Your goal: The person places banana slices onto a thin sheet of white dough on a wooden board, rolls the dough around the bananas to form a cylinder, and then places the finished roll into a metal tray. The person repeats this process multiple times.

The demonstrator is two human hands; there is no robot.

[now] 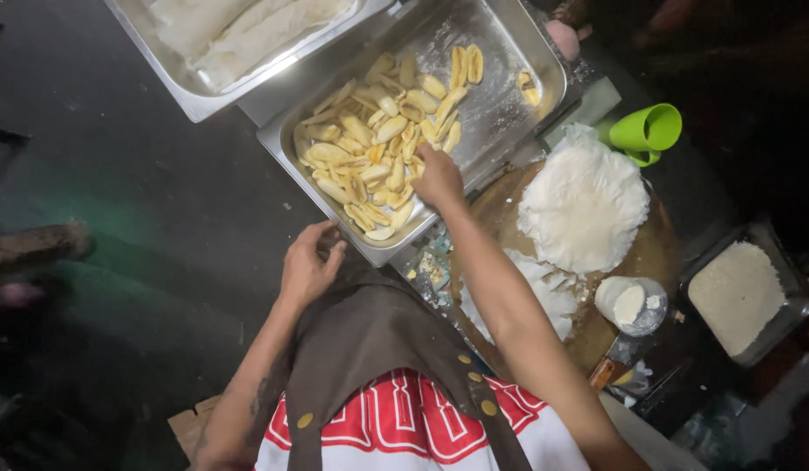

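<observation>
A steel tray (500, 105) holds many pale yellow banana slices (370, 144), heaped toward its left half. My right hand (438, 177) reaches into the tray's near edge, fingers curled down among the slices; I cannot tell whether it grips one. My left hand (309, 264) hovers just below the tray's near corner, fingers loosely curled, holding nothing visible. A brown apron and red-and-white shirt (396, 410) fill the bottom of the view.
A second steel tray (195, 92) with pale wrapped rolls sits at top left. A stack of thin white wrappers (583, 205) lies on a round wooden board (653, 253). Nearby are a green cup (647, 131), a small flour-filled cup (631, 305) and a dark tray of flour (737, 296).
</observation>
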